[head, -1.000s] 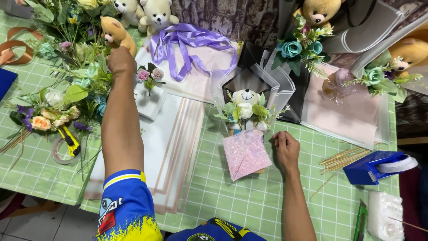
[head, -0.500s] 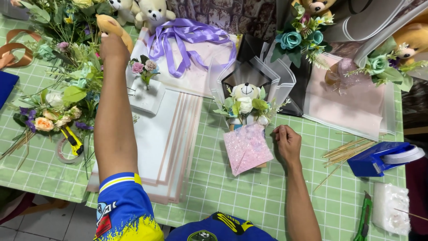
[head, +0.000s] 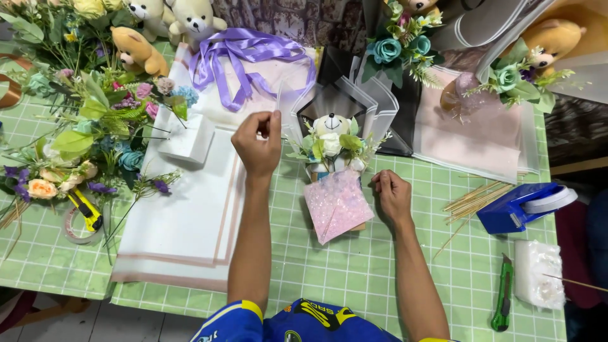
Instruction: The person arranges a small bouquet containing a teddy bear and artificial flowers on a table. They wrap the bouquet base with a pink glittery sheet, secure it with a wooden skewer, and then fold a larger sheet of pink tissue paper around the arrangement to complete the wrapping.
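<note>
Pinching a clear wrap sheet [head: 283, 111] upright between left hand [head: 258, 142] fingertips.
Right hand [head: 392, 195] loosely curled beside pink-wrapped bear bouquet [head: 334, 171], bear end pointing away, on green checked table [head: 405, 266].

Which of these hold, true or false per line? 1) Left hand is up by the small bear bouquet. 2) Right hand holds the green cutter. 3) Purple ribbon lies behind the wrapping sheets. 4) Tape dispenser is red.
1) True: the left hand is raised, fingertips pinched, beside the small bear bouquet.
2) False: the right hand rests on the green checked table beside the pink wrap; the green cutter lies apart, untouched.
3) True: the purple ribbon lies beyond the pale wrapping sheets.
4) False: the tape dispenser is blue.
</note>
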